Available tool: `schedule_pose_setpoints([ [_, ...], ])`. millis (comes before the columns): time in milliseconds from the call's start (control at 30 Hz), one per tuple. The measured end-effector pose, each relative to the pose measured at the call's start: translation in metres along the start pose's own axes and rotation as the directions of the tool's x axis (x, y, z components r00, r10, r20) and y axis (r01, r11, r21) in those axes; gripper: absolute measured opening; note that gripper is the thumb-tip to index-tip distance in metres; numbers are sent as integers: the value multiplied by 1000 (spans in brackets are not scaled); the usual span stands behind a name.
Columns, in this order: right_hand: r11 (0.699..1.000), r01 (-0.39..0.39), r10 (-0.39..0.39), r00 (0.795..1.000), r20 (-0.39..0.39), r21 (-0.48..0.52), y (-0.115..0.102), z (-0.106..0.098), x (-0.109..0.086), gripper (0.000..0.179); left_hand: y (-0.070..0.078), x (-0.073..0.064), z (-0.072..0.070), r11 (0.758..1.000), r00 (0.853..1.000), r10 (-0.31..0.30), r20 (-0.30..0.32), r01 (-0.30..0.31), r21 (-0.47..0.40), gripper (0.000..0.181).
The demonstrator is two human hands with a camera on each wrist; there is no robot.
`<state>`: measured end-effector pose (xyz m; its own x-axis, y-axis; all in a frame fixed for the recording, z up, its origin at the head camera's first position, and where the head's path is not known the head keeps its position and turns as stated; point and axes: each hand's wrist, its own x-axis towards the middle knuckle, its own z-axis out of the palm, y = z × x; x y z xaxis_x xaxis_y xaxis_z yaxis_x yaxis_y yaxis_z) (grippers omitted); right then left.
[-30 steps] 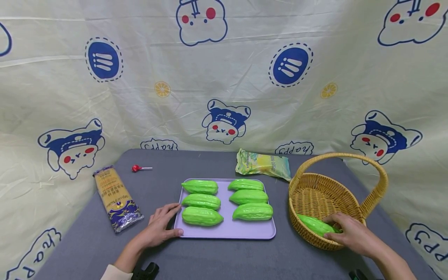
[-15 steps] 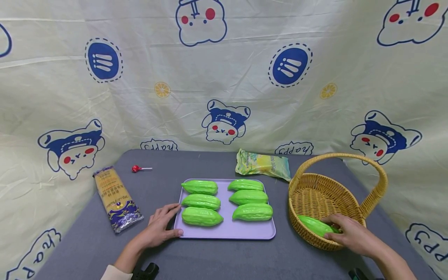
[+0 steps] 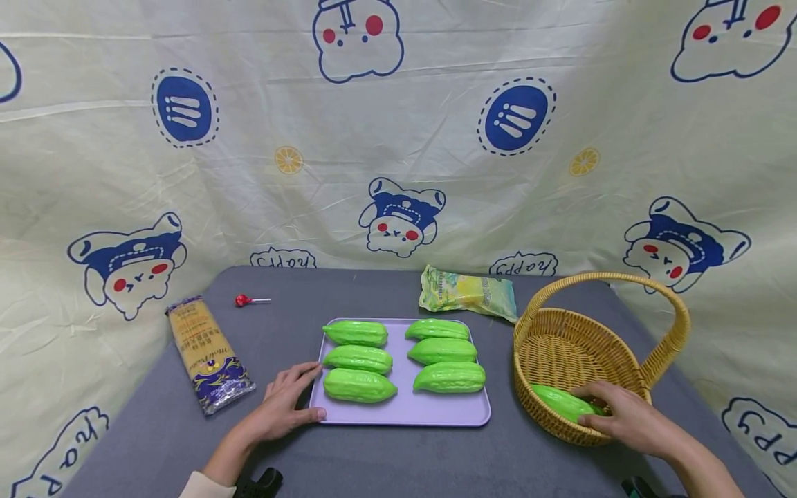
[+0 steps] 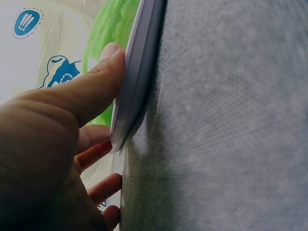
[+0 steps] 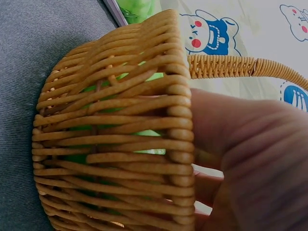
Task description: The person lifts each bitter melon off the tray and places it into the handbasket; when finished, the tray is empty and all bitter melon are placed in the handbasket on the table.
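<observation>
My left hand [image 3: 288, 404] touches the left edge of a lilac tray [image 3: 405, 413], thumb near its front corner and fingers further back. In the left wrist view the thumb [image 4: 98, 82] lies against the tray's rim [image 4: 137, 72]. Two columns of green bitter melons lie on the tray, three at left [image 3: 360, 384] and three at right [image 3: 450, 377]. Inside the wicker basket [image 3: 548, 346] my right hand [image 3: 629, 418] grips another bitter melon [image 3: 560, 401], thumb and fingers around its right end. The basket wall [image 5: 115, 139] partly hides that melon in the right wrist view.
A noodle packet [image 3: 208, 356] lies at the far left, with a red lollipop [image 3: 243, 299] behind it. Behind the tray lies a green-yellow wipes-like packet [image 3: 467, 292]. The basket's tall handle [image 3: 675, 325] arches over its opening. A printed curtain [image 3: 398, 124] hangs behind the grey table.
</observation>
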<state>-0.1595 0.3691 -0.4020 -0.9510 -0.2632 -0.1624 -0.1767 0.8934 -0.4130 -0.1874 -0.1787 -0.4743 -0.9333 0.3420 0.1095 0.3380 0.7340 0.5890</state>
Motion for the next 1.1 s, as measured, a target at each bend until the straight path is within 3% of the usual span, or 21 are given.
schedule_pose_setpoints([
  [500, 999, 24, -22, 999, -48, 38, 1, 1, -3, 55, 1, -1, -1, 1000, 1000, -3, 5, 3, -12, 78],
  [667, 998, 23, -18, 995, -102, 54, -1, 1, -5, 56, 2, 0, -2, 1000, 1000, -10, 15, 10, -11, 77],
  [900, 999, 51, -54, 973, -225, -20, -10, 0, -7, 49, 2, 0, -3, 1000, 1000, -14, 22, 15, -14, 78],
  [1100, 1000, 15, -21, 970, -242, -26, -20, -2, -6, 49, 2, 0, -3, 1000, 1000, -16, 24, 16, -16, 77],
])
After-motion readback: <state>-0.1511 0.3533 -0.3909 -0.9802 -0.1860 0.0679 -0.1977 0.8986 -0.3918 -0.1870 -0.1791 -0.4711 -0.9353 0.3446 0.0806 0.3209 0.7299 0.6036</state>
